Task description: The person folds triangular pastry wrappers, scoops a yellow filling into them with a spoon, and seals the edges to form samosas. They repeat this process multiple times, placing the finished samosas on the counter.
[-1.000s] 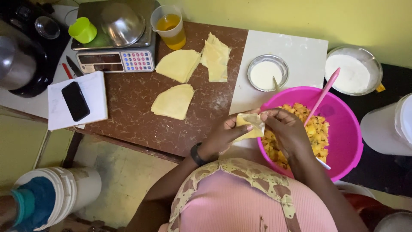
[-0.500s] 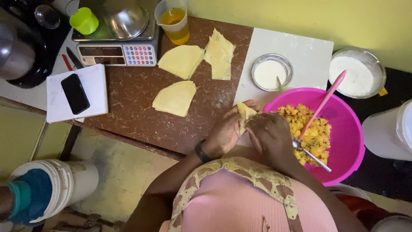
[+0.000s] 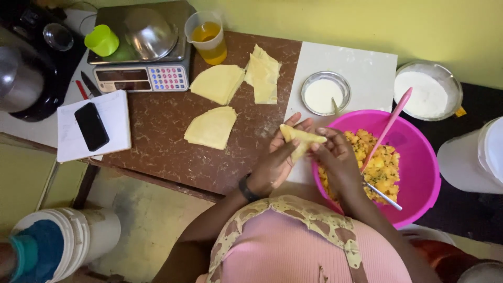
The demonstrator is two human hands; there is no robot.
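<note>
Both hands hold a folded, pale yellow pastry pocket (image 3: pixel 299 137) over the table's front edge. My left hand (image 3: pixel 276 161) cups it from below and behind. My right hand (image 3: pixel 335 157) pinches its right end with the fingertips. Just right of the hands sits a pink bowl (image 3: pixel 419 157) of yellow diced filling (image 3: pixel 381 166), with a pink spatula (image 3: pixel 389 126) and a metal spoon (image 3: pixel 383 196) in it. Cut pastry sheets lie on the brown table: one (image 3: pixel 212 127) nearest, one (image 3: pixel 217 83) behind it, a stack (image 3: pixel 264 73) further right.
A small glass bowl of white paste (image 3: pixel 325 93) stands on a white board (image 3: pixel 367 68). A white tub of flour (image 3: pixel 427 92), a cup of yellow liquid (image 3: pixel 208 37), a scale with a steel bowl (image 3: pixel 146 33), a green cup (image 3: pixel 102 40), a phone on a notepad (image 3: pixel 91 126) and a white bucket (image 3: pixel 73 236) surround the work area.
The hands rose from the bowl's rim with the pastry pocket, and now the right fingertips pinch its right end while the left hand supports it. The view has shifted slightly.
</note>
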